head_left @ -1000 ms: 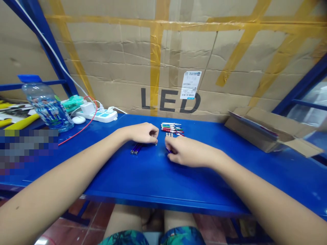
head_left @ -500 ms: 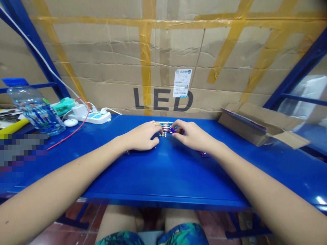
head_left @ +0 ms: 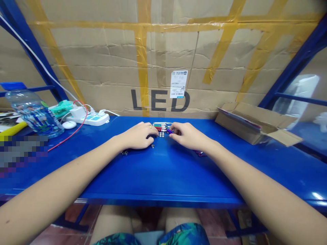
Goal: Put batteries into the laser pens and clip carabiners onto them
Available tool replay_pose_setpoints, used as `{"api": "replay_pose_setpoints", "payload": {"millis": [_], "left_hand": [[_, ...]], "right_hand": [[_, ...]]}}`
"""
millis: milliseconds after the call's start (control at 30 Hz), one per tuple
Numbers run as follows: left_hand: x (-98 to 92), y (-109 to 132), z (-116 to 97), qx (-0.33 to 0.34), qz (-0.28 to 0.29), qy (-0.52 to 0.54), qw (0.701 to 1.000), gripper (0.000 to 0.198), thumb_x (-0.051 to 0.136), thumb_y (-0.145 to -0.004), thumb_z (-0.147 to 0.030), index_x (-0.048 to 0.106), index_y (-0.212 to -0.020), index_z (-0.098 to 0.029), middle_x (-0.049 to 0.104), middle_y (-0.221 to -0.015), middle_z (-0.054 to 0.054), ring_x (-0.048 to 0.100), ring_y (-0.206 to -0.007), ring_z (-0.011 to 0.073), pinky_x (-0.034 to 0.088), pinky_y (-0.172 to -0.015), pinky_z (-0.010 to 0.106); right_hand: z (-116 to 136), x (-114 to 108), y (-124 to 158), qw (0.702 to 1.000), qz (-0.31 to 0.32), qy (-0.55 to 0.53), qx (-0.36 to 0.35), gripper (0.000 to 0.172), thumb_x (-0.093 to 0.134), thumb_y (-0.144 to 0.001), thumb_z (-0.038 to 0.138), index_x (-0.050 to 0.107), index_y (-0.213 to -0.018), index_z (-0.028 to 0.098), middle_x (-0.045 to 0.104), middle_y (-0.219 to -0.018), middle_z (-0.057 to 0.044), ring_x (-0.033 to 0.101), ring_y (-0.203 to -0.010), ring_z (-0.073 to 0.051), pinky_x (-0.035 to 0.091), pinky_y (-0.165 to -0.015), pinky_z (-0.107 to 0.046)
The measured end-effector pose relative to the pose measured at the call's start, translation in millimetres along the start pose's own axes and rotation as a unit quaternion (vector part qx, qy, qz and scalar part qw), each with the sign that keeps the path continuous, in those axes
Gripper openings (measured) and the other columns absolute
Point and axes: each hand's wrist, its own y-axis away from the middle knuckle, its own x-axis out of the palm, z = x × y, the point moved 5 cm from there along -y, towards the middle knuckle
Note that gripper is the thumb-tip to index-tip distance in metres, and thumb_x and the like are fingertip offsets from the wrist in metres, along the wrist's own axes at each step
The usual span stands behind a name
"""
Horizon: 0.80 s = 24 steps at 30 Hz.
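At the back middle of the blue table, my right hand (head_left: pixel 187 135) pinches a small purple tube (head_left: pixel 169 131) between thumb and fingers. My left hand (head_left: pixel 140 136) rests palm down, its thumb apart from the curved fingers. Its index fingertip is at a tight group of small silver round pieces (head_left: pixel 161 134). Between the hands, behind those pieces, several slim coloured metallic tubes (head_left: pixel 161 125) lie side by side. One loose silver piece (head_left: pixel 152 146) sits below my left thumb, and more silver pieces (head_left: pixel 124 153) lie by the left wrist. Purple pieces (head_left: pixel 200 153) are partly hidden by the right wrist.
On the left stand a water bottle (head_left: pixel 34 114) and a white power strip (head_left: pixel 95 119) with plugs; a red cable (head_left: pixel 76 130) runs across the table. An open cardboard box (head_left: pixel 240 129) sits at the right. A large taped carton (head_left: pixel 107 68) walls off the back.
My left hand has shifted slightly, showing more of the coloured tubes and the loose silver piece by the thumb. The purple tube stays in my right hand. The camera view has moved a little.
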Motion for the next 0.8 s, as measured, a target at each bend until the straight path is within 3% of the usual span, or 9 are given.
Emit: {"api": "replay_pose_setpoints", "payload": {"millis": [267,367,533,667,800], "left_hand": [[-2.3,2,3,0.039,0.001,0.056,0.998,0.040,0.047,-0.083,-0.005,0.073,-0.108,-0.022,0.072,-0.118,0.002,0.059,-0.112,0.0208,0.042,-0.102,0.038],[0.9,1,6,0.054,-0.012,0.066,0.996,0.035,0.047,-0.088,-0.006,0.073,-0.107,-0.022,0.072,-0.111,0.004,0.059,-0.106,0.0199,0.044,-0.098,0.036],[5.1,0,12,0.023,-0.050,-0.020,0.998,0.028,0.054,-0.093,-0.020,0.072,-0.115,-0.020,0.069,-0.109,0.011,0.056,-0.103,0.0256,0.044,-0.089,0.038],[9.2,-2,13,0.012,-0.040,-0.052,0.998,0.026,0.050,-0.095,-0.020,0.076,-0.098,-0.020,0.070,-0.100,0.011,0.057,-0.093,0.0255,0.043,-0.083,0.038],[9.8,-5,18,-0.026,-0.022,-0.043,0.999,0.023,0.051,-0.093,-0.017,0.074,-0.093,-0.019,0.071,-0.096,0.009,0.059,-0.093,0.0253,0.042,-0.081,0.036]], "right_hand": [[1,3,-1,0.999,0.011,-0.040,-0.019,0.007,0.057,-0.090,0.027,0.059,-0.090,0.019,0.069,-0.083,-0.006,0.060,-0.071,-0.019,0.042,-0.065,-0.030],[5,5,0,0.995,0.019,-0.093,-0.037,0.004,0.059,-0.087,0.022,0.057,-0.088,0.019,0.070,-0.084,-0.005,0.063,-0.075,-0.019,0.044,-0.068,-0.030],[11,11,1,0.984,0.027,-0.166,-0.060,0.007,0.059,-0.081,0.016,0.056,-0.087,0.020,0.070,-0.085,-0.004,0.065,-0.080,-0.019,0.047,-0.073,-0.030],[11,15,0,0.979,0.026,-0.194,-0.052,0.011,0.057,-0.078,0.012,0.057,-0.086,0.019,0.072,-0.089,-0.004,0.066,-0.083,-0.019,0.048,-0.076,-0.030],[10,16,-1,0.976,0.034,-0.214,-0.036,0.012,0.057,-0.078,0.011,0.061,-0.087,0.019,0.073,-0.089,-0.004,0.067,-0.083,-0.019,0.048,-0.076,-0.030]]}}
